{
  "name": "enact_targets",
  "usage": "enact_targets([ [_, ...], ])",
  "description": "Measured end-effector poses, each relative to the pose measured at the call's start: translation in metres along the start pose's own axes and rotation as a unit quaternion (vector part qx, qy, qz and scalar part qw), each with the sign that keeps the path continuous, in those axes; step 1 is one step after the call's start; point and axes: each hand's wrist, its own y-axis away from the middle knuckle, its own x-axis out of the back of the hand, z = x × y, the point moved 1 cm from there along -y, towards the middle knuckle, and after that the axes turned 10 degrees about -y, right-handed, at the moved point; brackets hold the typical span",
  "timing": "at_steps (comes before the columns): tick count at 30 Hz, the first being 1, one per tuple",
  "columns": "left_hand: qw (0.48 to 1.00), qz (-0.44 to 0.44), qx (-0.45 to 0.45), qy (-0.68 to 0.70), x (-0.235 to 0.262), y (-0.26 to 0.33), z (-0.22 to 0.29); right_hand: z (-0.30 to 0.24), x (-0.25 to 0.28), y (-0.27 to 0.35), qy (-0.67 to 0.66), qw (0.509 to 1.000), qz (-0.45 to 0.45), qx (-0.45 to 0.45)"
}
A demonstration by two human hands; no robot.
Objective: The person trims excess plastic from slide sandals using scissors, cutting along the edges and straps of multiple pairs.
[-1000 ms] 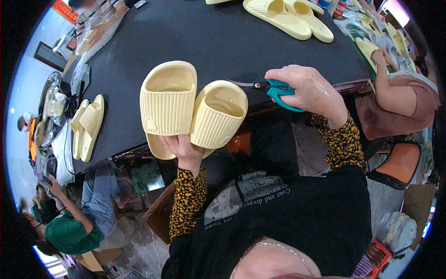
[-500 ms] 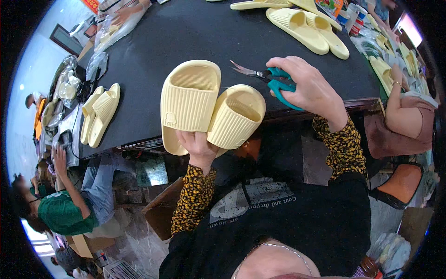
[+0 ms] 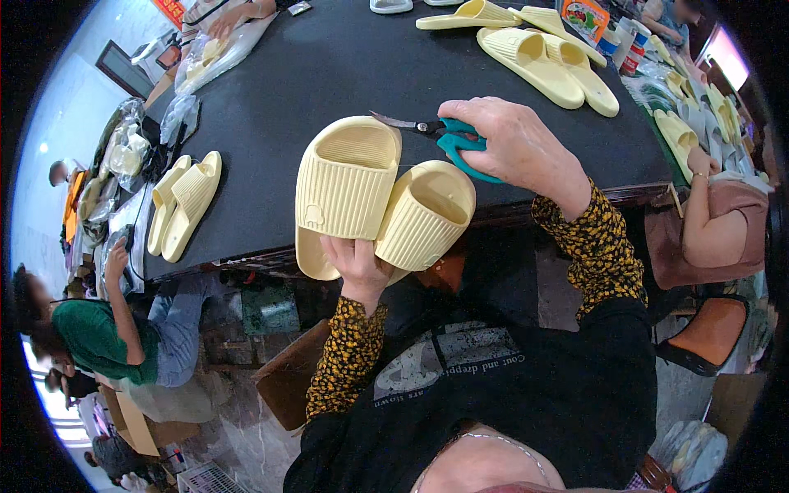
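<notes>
My left hand (image 3: 359, 267) is closed round the undersides of a pair of pale yellow slippers, held up over the table's near edge. The left slipper (image 3: 345, 197) stands higher, with ribbed strap and a small raised emblem; the right slipper (image 3: 423, 218) tilts away from it. My right hand (image 3: 518, 144) grips teal-handled scissors (image 3: 472, 152) through their loops. Their blades point left and lie by the left slipper's upper right rim; whether they touch it I cannot tell. Part of my left fingers is hidden behind the straps.
The black table (image 3: 271, 123) bears a slipper pair (image 3: 187, 201) at the left and more slippers (image 3: 546, 70) at the far right. A person in green (image 3: 107, 341) sits at the left. Another person's arm (image 3: 703, 197) reaches in at the right, near an orange-backed chair (image 3: 711, 329).
The scissors have moved left to the left slipper's upper rim, and their blades have come closer together. The slippers have shifted slightly right in view. The person in green has lowered a hand.
</notes>
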Motion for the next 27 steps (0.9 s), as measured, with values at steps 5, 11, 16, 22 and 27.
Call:
enact_targets([
  [5,1.0,0.004,-0.011,-0.002,-0.007,0.006,-0.003,0.008,0.001,0.011,0.001,0.999,0.028,-0.017],
  [11,0.985,-0.063,0.124,0.101,-0.005,0.01,-0.004,0.016,0.003,0.041,-0.039,0.996,0.07,-0.049],
  [16,0.985,-0.147,0.049,0.073,0.016,-0.043,0.008,0.02,0.019,0.09,-0.143,0.978,0.109,-0.106],
  [22,0.952,-0.265,0.033,0.148,0.01,-0.105,0.025,0.023,0.041,0.142,-0.215,0.945,0.148,-0.197],
  [27,0.905,-0.349,0.079,0.232,-0.046,-0.16,0.062,0.037,0.051,0.178,-0.275,0.903,0.219,-0.245],
])
